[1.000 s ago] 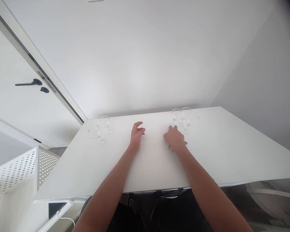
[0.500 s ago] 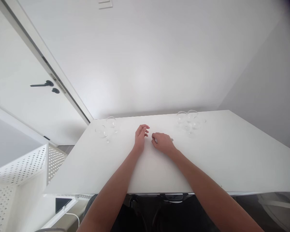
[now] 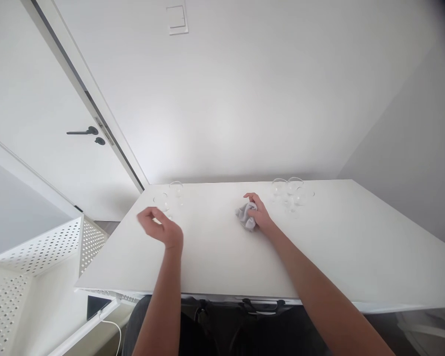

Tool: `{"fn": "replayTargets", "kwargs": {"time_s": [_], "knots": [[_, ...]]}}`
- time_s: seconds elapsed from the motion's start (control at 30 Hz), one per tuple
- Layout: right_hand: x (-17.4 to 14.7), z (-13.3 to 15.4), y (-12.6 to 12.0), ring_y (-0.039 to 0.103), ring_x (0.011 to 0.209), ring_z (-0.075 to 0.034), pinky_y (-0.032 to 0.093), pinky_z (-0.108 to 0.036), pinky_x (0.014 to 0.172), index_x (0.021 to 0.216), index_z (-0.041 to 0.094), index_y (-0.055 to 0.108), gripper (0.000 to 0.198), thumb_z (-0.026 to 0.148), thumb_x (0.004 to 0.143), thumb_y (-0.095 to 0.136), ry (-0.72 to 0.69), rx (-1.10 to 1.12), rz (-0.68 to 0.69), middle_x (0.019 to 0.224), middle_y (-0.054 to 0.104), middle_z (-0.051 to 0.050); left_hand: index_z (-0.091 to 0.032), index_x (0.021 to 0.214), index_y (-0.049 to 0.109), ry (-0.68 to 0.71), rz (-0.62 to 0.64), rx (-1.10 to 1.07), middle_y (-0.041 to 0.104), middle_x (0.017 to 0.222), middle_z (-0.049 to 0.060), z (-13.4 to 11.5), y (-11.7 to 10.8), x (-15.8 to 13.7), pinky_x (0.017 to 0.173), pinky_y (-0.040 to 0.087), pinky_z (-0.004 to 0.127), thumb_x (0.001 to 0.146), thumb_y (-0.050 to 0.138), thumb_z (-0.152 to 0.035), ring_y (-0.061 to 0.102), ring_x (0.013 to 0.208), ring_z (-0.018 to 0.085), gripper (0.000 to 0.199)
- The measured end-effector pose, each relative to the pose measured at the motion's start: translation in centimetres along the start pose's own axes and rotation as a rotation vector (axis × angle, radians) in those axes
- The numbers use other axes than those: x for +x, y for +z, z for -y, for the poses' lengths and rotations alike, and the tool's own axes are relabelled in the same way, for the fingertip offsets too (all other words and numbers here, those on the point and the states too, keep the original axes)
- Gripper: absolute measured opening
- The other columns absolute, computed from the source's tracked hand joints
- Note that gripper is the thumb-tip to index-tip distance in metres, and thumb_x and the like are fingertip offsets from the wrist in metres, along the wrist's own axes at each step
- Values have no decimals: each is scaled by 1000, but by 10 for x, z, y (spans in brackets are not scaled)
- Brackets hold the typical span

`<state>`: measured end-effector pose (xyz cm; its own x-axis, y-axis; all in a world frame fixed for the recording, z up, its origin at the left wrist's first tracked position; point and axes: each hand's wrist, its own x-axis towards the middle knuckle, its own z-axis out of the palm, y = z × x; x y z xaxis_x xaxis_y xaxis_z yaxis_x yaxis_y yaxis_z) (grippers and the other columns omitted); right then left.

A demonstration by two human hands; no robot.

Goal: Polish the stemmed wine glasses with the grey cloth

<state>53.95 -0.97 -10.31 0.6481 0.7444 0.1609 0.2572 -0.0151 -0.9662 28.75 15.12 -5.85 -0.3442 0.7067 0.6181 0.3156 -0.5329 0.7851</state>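
My right hand (image 3: 258,211) grips a crumpled light-grey cloth (image 3: 246,216) over the middle of the white table. Its index finger sticks out past the bundle. On the left, my left hand (image 3: 160,228) is raised with bent fingers and a gap between thumb and fingers; I see nothing in it. Just beyond it stands a clear stemmed glass (image 3: 160,200), its lower part partly hidden by the hand. A second stemmed glass (image 3: 176,189) is a little farther back.
Several clear stemmed glasses (image 3: 287,190) are grouped at the back right of the white table (image 3: 215,262). Behind it rises a white wall (image 3: 222,99). To the left are a door with a black handle (image 3: 83,131) and a white perforated panel (image 3: 40,249).
My left hand has moved left from the middle to the two glasses. My right hand has turned, and the grey cloth now shows in it. The view has tilted slightly upward.
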Motion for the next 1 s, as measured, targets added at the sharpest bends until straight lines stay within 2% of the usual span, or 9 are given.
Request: {"fn": "replayTargets", "kwargs": {"time_s": [0.07,0.13,0.2,0.3,0.5,0.63,0.8,0.9,1.0], "knots": [[1,1,1,44,68,-13,39,-24,61,107,28,55,49,26,58,50,25,126,3,90,46,3,-22,124,41,-46,-6,146,49,128,12,10,-8,14,100,45,46,97,47,-49,54,114,25,38],[2,1,1,43,64,-13,36,-24,57,100,27,53,40,26,59,53,78,300,9,84,47,4,-20,131,36,-139,185,336,48,135,18,21,-9,24,105,41,55,77,73,-60,50,125,35,77],[3,1,-1,45,64,-14,36,-25,57,88,25,50,28,28,62,60,123,427,34,77,48,4,-17,136,33,-203,408,443,47,140,23,32,-4,29,106,40,60,65,82,-62,47,131,42,98],[4,0,-2,47,67,-14,37,-26,62,72,22,45,31,34,67,73,111,498,118,71,48,3,-18,133,34,-263,553,416,53,140,23,45,5,29,102,45,57,72,79,-60,51,130,41,87],[4,3,1,51,75,-17,42,-28,68,73,22,46,33,41,74,73,82,499,214,76,51,1,-25,120,43,-215,515,163,71,114,7,41,0,23,94,51,46,89,67,-49,66,109,27,46],[1,10,-2,57,80,-18,45,-28,69,91,24,54,23,33,73,66,98,513,239,87,61,-1,-27,127,47,17,554,-54,72,110,4,12,1,16,96,51,41,91,66,-48,66,106,22,46],[1,11,-3,63,85,-23,50,-33,72,96,20,63,26,39,84,51,158,529,278,94,68,-8,-28,125,58,311,883,-146,73,97,3,-13,41,-20,102,44,44,81,77,-45,67,92,22,50],[4,8,0,67,97,-27,54,-37,79,110,20,65,38,48,89,50,179,527,196,106,72,-10,-28,119,64,316,925,-210,72,93,4,-10,65,-49,98,42,42,77,82,-45,64,84,22,50],[8,3,3,66,109,-28,55,-40,87,118,23,65,46,57,90,54,182,596,96,121,70,-11,-29,122,64,251,904,-238,71,92,4,-1,73,-68,91,44,39,77,81,-46,62,84,22,51]]}}
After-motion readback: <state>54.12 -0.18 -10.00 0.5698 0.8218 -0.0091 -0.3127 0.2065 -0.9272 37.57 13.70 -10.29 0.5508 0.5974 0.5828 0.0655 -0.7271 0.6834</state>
